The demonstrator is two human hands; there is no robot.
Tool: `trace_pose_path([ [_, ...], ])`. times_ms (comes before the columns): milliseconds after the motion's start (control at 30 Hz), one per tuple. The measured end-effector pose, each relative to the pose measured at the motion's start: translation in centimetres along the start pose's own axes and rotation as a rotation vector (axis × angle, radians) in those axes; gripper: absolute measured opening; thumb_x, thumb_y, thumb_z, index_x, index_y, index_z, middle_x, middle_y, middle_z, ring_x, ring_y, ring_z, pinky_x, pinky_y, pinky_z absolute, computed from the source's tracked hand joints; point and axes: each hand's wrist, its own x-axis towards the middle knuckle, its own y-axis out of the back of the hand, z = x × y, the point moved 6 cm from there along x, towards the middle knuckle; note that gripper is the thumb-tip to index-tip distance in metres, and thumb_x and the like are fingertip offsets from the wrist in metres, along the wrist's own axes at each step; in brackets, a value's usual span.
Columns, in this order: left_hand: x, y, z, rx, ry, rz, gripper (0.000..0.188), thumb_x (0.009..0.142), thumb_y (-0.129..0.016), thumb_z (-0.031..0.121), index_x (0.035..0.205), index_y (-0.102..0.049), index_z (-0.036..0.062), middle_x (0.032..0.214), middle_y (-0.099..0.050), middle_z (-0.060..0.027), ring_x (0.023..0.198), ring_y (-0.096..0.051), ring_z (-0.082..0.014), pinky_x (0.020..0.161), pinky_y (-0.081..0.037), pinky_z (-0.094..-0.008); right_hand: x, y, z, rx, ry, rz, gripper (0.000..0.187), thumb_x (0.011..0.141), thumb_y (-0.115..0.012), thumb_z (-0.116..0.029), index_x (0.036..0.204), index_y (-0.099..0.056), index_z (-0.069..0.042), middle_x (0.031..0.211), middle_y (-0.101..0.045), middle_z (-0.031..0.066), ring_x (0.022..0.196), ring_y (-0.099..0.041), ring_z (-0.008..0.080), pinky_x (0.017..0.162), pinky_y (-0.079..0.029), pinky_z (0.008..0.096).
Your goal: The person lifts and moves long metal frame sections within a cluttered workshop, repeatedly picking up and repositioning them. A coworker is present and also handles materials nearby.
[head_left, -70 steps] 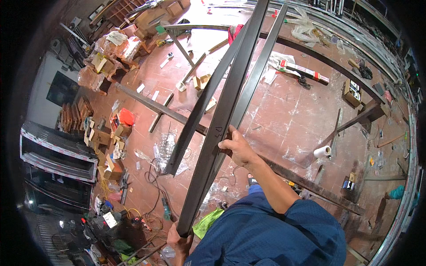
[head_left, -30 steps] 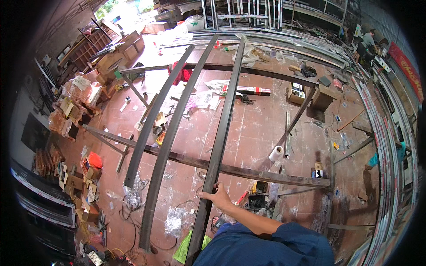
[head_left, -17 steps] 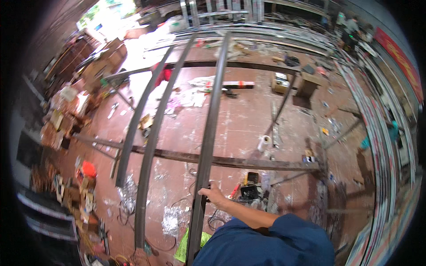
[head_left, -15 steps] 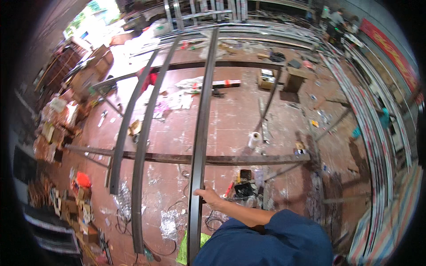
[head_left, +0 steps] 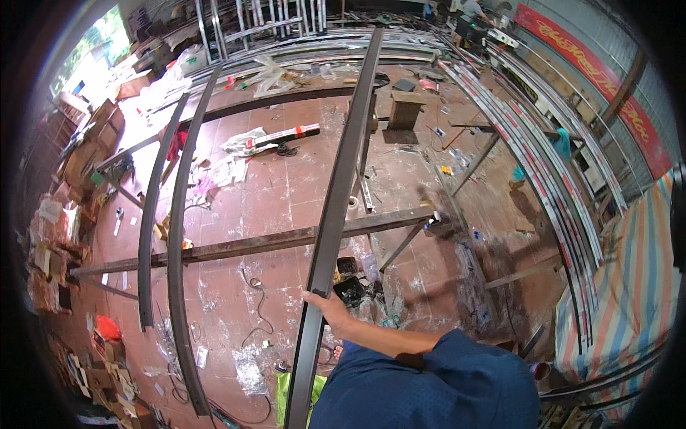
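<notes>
My right hand (head_left: 327, 310) comes in from the right, closed around a long dark metal profile (head_left: 343, 164). The thumb lies over its top face, while the other fingers are mostly hidden beneath. This bar runs from the lower edge up to the far end, tilted to the right, and crosses above a brown support beam (head_left: 250, 247). Whether it touches the beam, I cannot tell. Two similar dark profiles, one on the outer left (head_left: 151, 222) and one beside it (head_left: 176, 236), lie across the beams. My left hand is out of the picture.
A far support beam (head_left: 275, 99) runs behind. Stacked wrapped profiles (head_left: 532, 171) line the right, near a striped sheet (head_left: 629, 264). Boxes and scraps (head_left: 107, 343) crowd the left. A cable (head_left: 263, 307) and tools in a black tray (head_left: 350, 292) lie on the floor. A person (head_left: 471, 14) is far back.
The held profile has shifted right along the support beams, and its far end has swung right. My right hand keeps hold of it. The whole view has turned right.
</notes>
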Motion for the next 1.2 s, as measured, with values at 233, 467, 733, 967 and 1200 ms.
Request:
trace_pose_path([
  [233, -1.9, -1.6, 4.7, 0.037, -0.066, -0.050, 0.071, 0.079, -0.086, 0.038, 0.136, -0.062, 0.0026, 0.115, -0.071, -0.0247, 0.107, -0.069, -0.0383, 0.091, -0.055, -0.0500, -0.9, 8.0, -5.2, 0.080, 0.110, 0.035, 0.040, 0.092, -0.081, -0.041, 0.111, -0.064, -0.010, 0.100, -0.066, 0.0028, 0.083, -0.066, 0.0148, 0.072, -0.057, 0.0352],
  [467, -6.9, -5.1, 14.8, 0.059, -0.050, -0.136, 0.070, 0.080, -0.086, 0.039, 0.136, -0.063, 0.0026, 0.116, -0.071, -0.0249, 0.108, -0.069, -0.0377, 0.091, -0.055, -0.0501, 0.7, 20.5, -14.7, 0.121, 0.240, -0.007, 0.026, 0.093, -0.077, -0.027, 0.103, -0.065, -0.006, 0.088, -0.069, 0.0050, 0.073, -0.069, 0.0168, 0.064, -0.059, 0.0363],
  [733, -13.0, -7.1, 29.3, 0.056, -0.034, -0.424, 0.069, 0.081, -0.086, 0.040, 0.135, -0.064, 0.0026, 0.117, -0.071, -0.0251, 0.109, -0.069, -0.0370, 0.091, -0.055, -0.0502, 1.2, 33.3, -24.0, 0.180, 0.201, 0.010, 0.025, 0.093, -0.073, -0.023, 0.104, -0.066, -0.003, 0.085, -0.071, 0.0091, 0.070, -0.071, 0.0223, 0.065, -0.061, 0.0387],
  [967, -8.6, -6.2, 42.8, -0.227, -0.015, -1.008, 0.098, 0.077, -0.092, 0.040, 0.155, -0.047, 0.0029, 0.123, -0.070, -0.0163, 0.110, -0.068, -0.0306, 0.098, -0.052, -0.0407, 4.5, 40.3, -34.0, 0.343, 0.342, -0.020, 0.027, 0.093, -0.069, -0.026, 0.096, -0.066, 0.000, 0.075, -0.069, 0.0118, 0.056, -0.067, 0.0253, 0.054, -0.060, 0.0398],
  [1200, -4.6, -8.0, 53.1, -0.552, -0.058, -1.152, 0.083, 0.086, -0.088, 0.033, 0.154, -0.051, 0.0028, 0.137, -0.063, -0.0070, 0.120, -0.058, -0.0155, 0.102, -0.047, -0.0316, 5.8, 46.6, -39.9, 0.471, 0.462, 0.057, 0.027, 0.097, -0.066, -0.029, 0.091, -0.065, -0.003, 0.073, -0.066, 0.0091, 0.055, -0.066, 0.0249, 0.052, -0.058, 0.0402],
])
